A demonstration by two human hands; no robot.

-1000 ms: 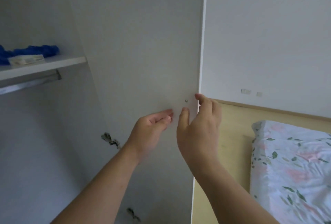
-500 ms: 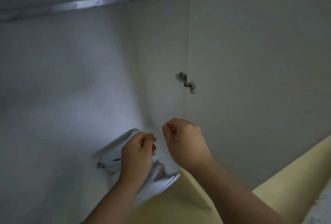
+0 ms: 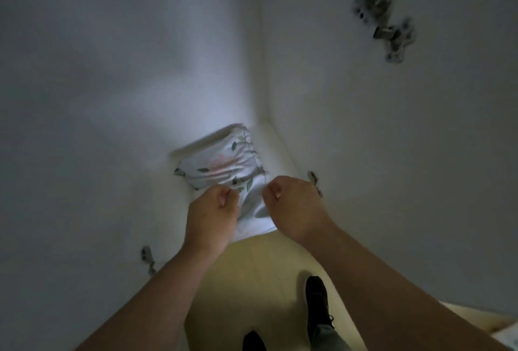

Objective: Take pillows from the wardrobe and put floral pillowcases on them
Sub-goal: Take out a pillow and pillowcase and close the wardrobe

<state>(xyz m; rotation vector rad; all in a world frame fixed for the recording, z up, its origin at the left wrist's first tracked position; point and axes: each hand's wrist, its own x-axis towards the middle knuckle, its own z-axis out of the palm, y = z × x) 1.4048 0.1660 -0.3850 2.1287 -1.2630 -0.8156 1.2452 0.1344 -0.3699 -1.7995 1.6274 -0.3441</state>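
A floral pillowcase (image 3: 224,164), white with pink flowers and green leaves, lies folded on the wardrobe floor (image 3: 168,210), in the back right corner. A cream edge shows under its far side. My left hand (image 3: 211,212) is closed on the near left part of the fabric. My right hand (image 3: 294,205) is curled into a fist at the near right edge by the seam and seems to pinch it. The fabric's near end sags between the two hands. No bare pillow is in view.
The white wardrobe side wall (image 3: 364,126) rises on the right, with a metal hinge (image 3: 388,32) high up and a second hinge (image 3: 314,179) beside my right hand. Another hinge (image 3: 147,259) sits at lower left. My black shoes (image 3: 316,303) stand on the pale wooden floor (image 3: 252,275).
My view has tilted from the wardrobe door and bed down to the wardrobe bottom. Both hands dropped from the door edge to the floral pillowcase and closed on it.
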